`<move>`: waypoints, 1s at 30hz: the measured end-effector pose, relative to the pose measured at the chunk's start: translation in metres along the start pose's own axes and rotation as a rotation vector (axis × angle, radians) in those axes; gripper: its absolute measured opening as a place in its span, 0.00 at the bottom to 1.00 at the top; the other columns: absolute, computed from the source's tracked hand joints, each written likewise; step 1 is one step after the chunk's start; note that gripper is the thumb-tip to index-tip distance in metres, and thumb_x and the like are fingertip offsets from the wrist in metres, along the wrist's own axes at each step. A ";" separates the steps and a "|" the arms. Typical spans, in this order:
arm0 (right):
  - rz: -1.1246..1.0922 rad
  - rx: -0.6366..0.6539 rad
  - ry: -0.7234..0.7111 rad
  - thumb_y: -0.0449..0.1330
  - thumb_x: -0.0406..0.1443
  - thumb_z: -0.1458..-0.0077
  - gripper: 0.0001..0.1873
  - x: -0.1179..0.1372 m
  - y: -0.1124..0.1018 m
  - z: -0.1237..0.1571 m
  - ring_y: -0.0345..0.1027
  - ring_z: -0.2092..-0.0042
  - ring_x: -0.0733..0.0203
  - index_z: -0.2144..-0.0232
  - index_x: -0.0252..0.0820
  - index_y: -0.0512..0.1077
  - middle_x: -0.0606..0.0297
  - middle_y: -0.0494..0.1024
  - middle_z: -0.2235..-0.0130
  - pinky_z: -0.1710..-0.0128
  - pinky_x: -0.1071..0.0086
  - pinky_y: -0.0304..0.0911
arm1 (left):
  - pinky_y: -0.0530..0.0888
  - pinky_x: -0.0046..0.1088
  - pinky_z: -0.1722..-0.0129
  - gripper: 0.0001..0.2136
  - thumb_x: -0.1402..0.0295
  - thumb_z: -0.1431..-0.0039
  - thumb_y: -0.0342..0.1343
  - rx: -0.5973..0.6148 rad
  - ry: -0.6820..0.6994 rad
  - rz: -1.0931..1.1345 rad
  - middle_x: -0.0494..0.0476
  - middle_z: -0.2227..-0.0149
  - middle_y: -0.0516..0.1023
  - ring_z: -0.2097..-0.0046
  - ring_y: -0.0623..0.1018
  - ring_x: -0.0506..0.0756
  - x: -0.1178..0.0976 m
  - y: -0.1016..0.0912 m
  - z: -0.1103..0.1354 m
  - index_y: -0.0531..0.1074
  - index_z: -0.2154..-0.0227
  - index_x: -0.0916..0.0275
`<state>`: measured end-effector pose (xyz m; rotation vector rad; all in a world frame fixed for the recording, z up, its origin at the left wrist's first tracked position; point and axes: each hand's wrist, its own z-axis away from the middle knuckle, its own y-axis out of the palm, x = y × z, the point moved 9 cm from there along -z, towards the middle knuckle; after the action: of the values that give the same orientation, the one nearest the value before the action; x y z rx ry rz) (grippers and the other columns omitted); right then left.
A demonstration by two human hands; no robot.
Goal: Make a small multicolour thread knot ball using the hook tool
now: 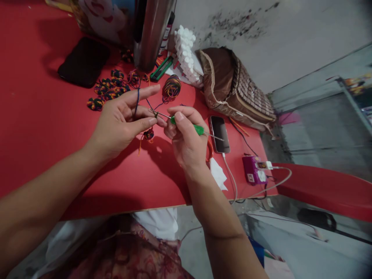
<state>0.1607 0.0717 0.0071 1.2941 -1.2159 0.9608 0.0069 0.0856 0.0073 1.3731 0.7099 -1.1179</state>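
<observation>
My left hand [122, 120] pinches a small piece of dark crochet work [156, 115] between thumb and fingers. Dark blue yarn [137, 99] loops round its raised index finger. In my right hand [187, 135] is a crochet hook with a green handle [198, 130], its thin metal tip at the piece by my left fingertips. A small multicoloured crocheted bit [148, 134] with an orange tail hangs just below the left hand. The multicoloured yarn ball [171, 86] lies beyond my hands, a strand running from it toward them.
Several crocheted pieces [112, 87] and a black case [84, 62] lie on the red table [26, 128]. A green cutter [161, 69] sits beside a metal flask [152, 35]. Right of my hand are a charging phone [220, 133], a purple power socket [251, 169] and a brown bag [232, 81].
</observation>
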 end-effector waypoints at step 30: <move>0.274 -0.021 -0.157 0.67 0.44 0.35 0.04 0.018 0.008 0.018 0.73 0.65 0.60 0.60 0.56 0.82 0.67 0.80 0.65 0.59 0.63 0.73 | 0.77 0.28 0.60 0.36 0.77 0.54 0.79 -0.119 0.067 -0.061 0.46 0.70 0.86 0.58 0.86 0.57 -0.004 -0.013 -0.003 0.79 0.41 0.49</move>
<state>0.1541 0.0527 0.0241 1.2243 -1.5502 1.0517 -0.0053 0.0913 0.0057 1.3001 0.8586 -1.0637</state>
